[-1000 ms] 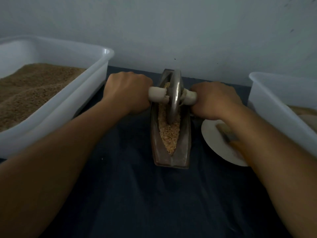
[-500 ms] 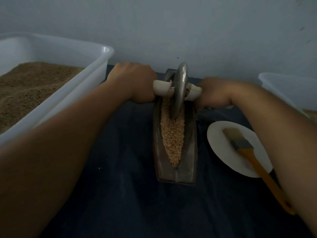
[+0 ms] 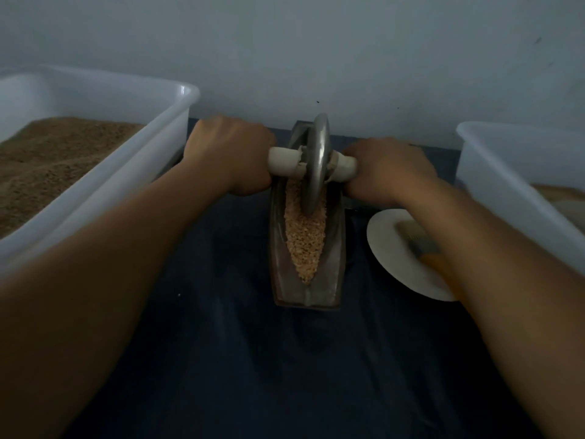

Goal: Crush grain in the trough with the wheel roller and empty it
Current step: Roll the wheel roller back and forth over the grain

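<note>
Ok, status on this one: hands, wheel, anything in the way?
Left hand and right hand grip the handles. Wheel upright in the trough, on grain. Nothing blocking.

trough (image 3: pixel 329 280): narrow metal boat, lengthwise at the cloth's middle, reaching its far edge
grain (image 3: pixel 304 242): pale, coarse, filling the groove
roller (image 3: pixel 315 166): upright metal disc, white handles, at the far end, rim in grain

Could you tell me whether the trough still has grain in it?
Yes: pale grain fills the trough channel under the wheel roller.
</note>
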